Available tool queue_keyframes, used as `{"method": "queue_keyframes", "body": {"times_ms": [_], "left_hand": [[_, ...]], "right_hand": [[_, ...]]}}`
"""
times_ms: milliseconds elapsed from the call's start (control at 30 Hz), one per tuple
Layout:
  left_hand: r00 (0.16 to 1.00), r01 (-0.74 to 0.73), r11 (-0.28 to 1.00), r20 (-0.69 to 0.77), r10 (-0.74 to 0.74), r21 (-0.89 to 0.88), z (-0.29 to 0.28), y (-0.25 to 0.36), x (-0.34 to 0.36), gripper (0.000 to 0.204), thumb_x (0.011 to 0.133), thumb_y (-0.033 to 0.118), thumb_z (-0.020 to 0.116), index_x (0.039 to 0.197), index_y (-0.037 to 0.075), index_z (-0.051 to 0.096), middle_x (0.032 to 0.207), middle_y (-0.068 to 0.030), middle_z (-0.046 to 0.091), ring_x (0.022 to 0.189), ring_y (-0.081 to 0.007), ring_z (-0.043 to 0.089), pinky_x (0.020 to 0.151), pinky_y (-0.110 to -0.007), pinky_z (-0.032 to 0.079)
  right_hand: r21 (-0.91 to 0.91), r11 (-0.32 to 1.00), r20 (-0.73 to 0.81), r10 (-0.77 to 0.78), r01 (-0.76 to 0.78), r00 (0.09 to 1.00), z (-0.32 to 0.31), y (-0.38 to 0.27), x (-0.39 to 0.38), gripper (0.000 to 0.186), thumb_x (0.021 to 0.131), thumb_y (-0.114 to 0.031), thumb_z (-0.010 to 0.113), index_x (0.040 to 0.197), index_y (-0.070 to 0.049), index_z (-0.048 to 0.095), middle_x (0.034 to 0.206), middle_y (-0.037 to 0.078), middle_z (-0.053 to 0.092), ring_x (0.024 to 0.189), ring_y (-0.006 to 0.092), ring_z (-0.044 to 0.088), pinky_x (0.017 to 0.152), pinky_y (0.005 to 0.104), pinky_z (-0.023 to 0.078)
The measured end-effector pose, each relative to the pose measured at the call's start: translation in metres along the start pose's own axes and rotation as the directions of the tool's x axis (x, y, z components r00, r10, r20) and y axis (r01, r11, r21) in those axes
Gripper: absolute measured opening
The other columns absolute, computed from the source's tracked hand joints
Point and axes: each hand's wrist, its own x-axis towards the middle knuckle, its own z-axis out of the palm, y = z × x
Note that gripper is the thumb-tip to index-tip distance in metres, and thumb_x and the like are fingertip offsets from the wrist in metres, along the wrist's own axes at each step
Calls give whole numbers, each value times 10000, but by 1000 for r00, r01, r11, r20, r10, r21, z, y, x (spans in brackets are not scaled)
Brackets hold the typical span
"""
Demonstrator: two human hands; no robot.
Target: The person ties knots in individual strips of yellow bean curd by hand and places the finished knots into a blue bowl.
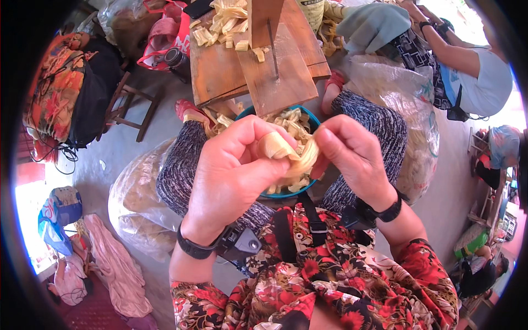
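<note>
Yellow, papery; grips folded husk-like strip (278, 147) in left hand (234, 165), pinches its far end with right hand (360, 158). Seems light, pliable, easily split; best held across doubled layers.

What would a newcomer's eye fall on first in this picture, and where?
Probably the left hand and right hand, mid-picture, holding a curled, pale yellow piece between them. Beneath them is a blue bowl of similar pieces; the bright red floral top stands out along the lower middle.

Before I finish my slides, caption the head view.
Left hand and right hand hold pale strip above blue bowl.
</note>
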Motion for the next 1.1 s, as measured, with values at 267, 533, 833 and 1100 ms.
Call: {"method": "queue_keyframes", "body": {"times_ms": [267, 533, 833, 1100], "left_hand": [[991, 127, 979, -24, -132, -158, 3, -11, 3, 212, 744, -13, 656, 938, -21, 570, 845, -64, 615, 739, -135, 603, 678, -253, 496], [1000, -3, 986, 6, 4, -166, 2, -21, -1, 281, 789, -29, 566, 1057, 9, 494, 863, -92, 624, 780, -132, 609, 704, -240, 498], [884, 454, 785, 325, -337, -421, -9, -24, 1, 135, 828, 136, 552, 889, 15, 548, 719, -84, 607, 577, -155, 594, 552, -231, 482], [971, 234, 961, 89, -223, -144, -7, -18, -6, 131, 837, 112, 609, 892, 4, 560, 743, 7, 572, 613, -36, 503, 524, -175, 399]], "right_hand": [[129, 991, -82, -26, 37, 996, 7, 21, -2, 154, 885, -180, 555, 911, -45, 485, 707, -16, 537, 517, 12, 448, 441, 152, 353], [361, 924, 23, 130, -129, 991, 8, -2, -9, 400, 841, 3, 522, 1220, -29, 396, 903, 61, 598, 518, 8, 456, 423, 119, 324], [169, 985, 16, -19, 17, 1000, 13, -3, -6, 311, 852, -30, 538, 1146, 4, 443, 862, 32, 593, 584, 19, 489, 490, 142, 367], [-52, 972, 205, 237, -231, 950, 0, -16, -13, 248, 923, -224, 471, 786, -35, 551, 613, -60, 445, 524, 2, 387, 440, 184, 292]]}}
